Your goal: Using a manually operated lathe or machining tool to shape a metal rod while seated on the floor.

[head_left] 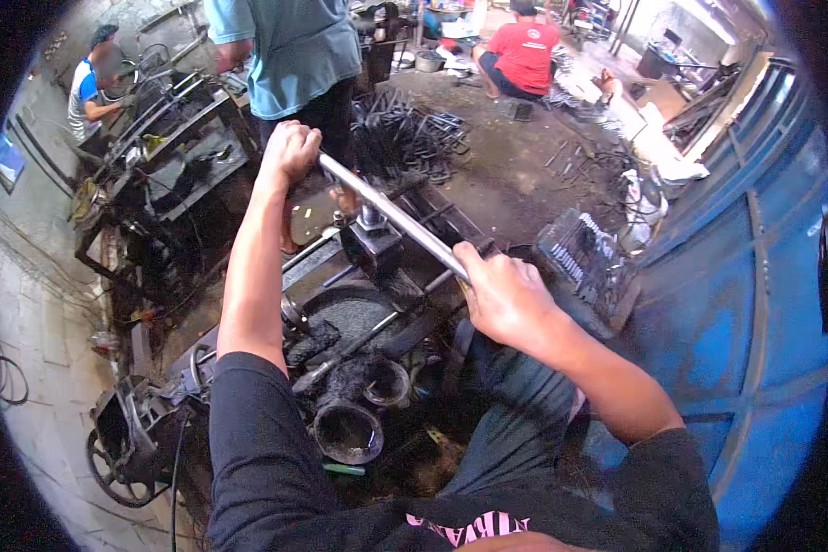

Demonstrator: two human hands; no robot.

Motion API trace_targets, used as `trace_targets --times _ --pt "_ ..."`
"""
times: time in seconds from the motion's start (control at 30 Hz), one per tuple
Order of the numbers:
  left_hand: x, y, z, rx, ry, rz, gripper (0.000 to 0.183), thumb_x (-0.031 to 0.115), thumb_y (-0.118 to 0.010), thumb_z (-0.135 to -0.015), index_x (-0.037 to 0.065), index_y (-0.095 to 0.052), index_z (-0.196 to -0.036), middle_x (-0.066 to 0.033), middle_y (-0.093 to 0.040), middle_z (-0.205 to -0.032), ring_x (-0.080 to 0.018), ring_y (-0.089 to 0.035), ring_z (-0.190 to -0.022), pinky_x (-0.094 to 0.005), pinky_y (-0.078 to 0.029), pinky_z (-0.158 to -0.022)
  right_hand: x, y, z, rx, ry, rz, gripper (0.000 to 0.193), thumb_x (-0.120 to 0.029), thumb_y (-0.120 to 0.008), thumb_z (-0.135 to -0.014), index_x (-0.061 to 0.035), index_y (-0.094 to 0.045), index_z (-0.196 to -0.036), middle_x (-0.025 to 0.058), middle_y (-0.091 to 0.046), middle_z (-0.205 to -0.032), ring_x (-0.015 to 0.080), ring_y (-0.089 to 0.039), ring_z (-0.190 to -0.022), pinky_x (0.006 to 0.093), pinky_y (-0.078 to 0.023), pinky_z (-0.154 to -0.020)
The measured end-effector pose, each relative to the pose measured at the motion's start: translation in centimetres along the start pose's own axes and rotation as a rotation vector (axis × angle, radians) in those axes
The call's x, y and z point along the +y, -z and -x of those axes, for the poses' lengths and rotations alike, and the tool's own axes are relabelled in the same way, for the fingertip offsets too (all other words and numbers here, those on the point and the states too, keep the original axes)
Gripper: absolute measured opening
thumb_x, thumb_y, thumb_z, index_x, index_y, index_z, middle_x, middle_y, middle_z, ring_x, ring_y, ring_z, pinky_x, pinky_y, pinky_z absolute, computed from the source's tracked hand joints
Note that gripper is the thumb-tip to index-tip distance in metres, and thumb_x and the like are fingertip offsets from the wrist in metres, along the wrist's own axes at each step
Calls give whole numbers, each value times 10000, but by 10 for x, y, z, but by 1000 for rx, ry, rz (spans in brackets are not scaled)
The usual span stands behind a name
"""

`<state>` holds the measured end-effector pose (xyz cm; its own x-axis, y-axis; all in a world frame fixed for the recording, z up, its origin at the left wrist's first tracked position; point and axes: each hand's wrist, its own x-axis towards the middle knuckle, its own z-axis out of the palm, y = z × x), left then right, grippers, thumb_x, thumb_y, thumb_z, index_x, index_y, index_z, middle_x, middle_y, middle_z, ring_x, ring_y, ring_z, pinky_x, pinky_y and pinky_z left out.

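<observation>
Both of my hands are wrapped round a long, straight silvery metal bar (391, 212), held at a slant above a dark, greasy machine. My left hand (292, 152) is closed at its upper, farther end. Nearer to me, my right hand (508, 293) grips the other end, thumb along the bar. Below the bar's middle stands a dark metal block (374, 247) with a shiny round post on top. Closer in, a thin rod (363, 339) lies slanting across the machine. Two blackened round cups (350, 432) sit by my left forearm.
A tray of metal pieces (575, 248) stands right of my right hand, before a blue metal wall (718, 304). Dark rods (409, 138) are heaped on the floor beyond. A person in a blue-grey shirt (294, 55) stands close ahead; one in red (522, 57) squats farther off; another sits left.
</observation>
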<state>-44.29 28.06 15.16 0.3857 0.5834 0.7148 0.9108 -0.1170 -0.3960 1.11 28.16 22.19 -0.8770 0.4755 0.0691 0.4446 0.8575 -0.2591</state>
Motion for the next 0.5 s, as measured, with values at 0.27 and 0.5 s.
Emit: trace_targets --times 0.27,0.5 --pt "14 28 -15 -458 509 35 326 280 -463 -984 88 -689 -847 -202 -686 -781 -392 -679 -746 -494 -533 -683 0 -5 -10 47 40 107 369 -71 -586 -815 -73 -526 -1179 274 -639 -732 493 -657 -763 596 -525 -693" --pt "65 106 36 -472 656 -316 227 320 -503 -981 163 -644 -1066 -131 -709 -882 -338 -687 -862 -472 -546 -702 76 12 -85 66 -147 416 343 -167 -630 -795 -172 -649 -1137 187 -720 -944 381 -710 -929 510 -572 -800"
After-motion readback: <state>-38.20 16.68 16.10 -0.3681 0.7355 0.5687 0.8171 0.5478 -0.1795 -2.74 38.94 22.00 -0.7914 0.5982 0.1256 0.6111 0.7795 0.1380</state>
